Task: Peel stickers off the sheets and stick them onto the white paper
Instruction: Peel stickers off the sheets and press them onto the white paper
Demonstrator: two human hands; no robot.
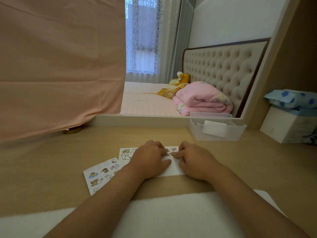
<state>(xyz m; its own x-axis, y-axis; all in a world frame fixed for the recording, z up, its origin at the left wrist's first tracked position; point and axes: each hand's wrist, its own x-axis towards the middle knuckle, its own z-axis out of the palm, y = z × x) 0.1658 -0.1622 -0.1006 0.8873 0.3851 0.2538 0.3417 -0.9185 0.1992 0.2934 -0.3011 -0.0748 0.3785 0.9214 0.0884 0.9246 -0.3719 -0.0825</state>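
Observation:
A white sheet [173, 170] with cartoon bear stickers lies on the wooden desk in front of me, its lower part blank. My left hand [149, 160] rests on it with the fingers spread over its middle and the thumb stretched out. My right hand [193, 160] has its fingers curled, and its fingertips pinch at a small brown sticker [169, 154] near the sheet's top edge, right beside my left fingertips. A second sticker sheet [100, 174] with several animal stickers lies tilted to the left, touched by neither hand.
A clear plastic tray [217, 133] holding white pads stands at the back right, with a white box [288, 124] and a blue dotted pack beyond it. A pink cloth [60, 66] hangs over the back left. A white towel [171, 215] lies along the desk's near edge.

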